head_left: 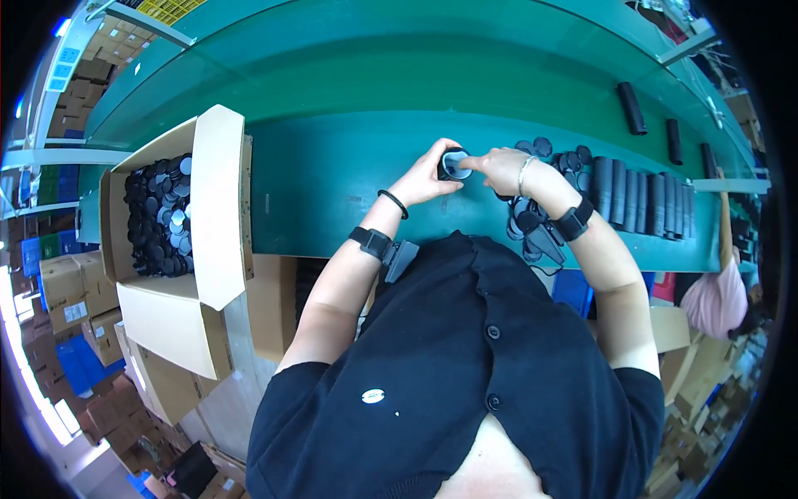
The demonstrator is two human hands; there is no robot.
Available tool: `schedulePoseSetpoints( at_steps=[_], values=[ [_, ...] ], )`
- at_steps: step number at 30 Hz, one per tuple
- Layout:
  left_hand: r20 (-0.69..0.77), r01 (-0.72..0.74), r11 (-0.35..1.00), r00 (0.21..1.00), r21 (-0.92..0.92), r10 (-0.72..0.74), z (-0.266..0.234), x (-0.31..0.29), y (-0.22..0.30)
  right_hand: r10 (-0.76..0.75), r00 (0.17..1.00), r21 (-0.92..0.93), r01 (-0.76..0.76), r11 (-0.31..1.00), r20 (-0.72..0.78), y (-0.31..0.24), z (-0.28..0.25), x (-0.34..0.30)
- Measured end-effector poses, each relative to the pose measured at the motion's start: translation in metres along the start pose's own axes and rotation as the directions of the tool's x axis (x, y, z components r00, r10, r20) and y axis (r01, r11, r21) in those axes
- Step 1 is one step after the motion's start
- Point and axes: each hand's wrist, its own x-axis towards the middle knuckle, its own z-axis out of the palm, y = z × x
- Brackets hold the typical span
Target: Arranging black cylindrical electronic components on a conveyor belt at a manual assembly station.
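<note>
A short black tube (454,165) stands out from my left hand (426,175), whose fingers wrap round its side. Its round mouth faces up toward me and the inside looks pale grey. My right hand (502,171) comes in from the right, with a finger reaching to the tube's mouth. The other fingers of that hand are curled; a dark bit shows beneath them, too small to name. Just right of that hand, loose black discs (542,146) lie scattered on the green tabletop (332,179), some partly hidden by my wrist.
On the left an open cardboard box (223,208) holds many black discs (158,216). A row of black tubes (632,198) lies at the right, with more tubes (632,108) farther back. Another person in a pink sleeve (716,299) is at the right edge.
</note>
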Motion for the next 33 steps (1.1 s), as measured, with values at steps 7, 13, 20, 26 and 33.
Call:
schedulePoseSetpoints(
  at_steps=[7,13,20,26,33],
  values=[
    [-0.016,0.023,1.000,1.000,-0.003,-0.023,-0.003,-0.002,0.003,0.037,0.999,0.013,-0.037,0.999,-0.035,-0.005,-0.007,-0.007],
    [0.035,0.083,0.996,0.996,-0.040,-0.081,-0.002,0.000,0.007,-0.039,0.997,0.016,0.040,0.999,-0.073,-0.001,-0.006,-0.006],
    [-0.088,0.030,0.999,0.996,-0.039,-0.033,-0.002,-0.003,-0.010,-0.071,0.976,0.340,0.139,0.930,-0.205,0.019,0.001,-0.007],
    [0.115,0.074,0.939,0.993,-0.335,-0.037,-0.003,-0.009,0.026,0.264,0.778,0.821,0.535,0.196,-0.570,0.049,0.046,0.001],
    [0.197,0.119,0.899,0.980,-0.422,-0.037,0.006,-0.008,0.035,0.365,0.795,0.814,0.562,-0.145,-0.484,0.040,0.068,0.003]
  ],
)
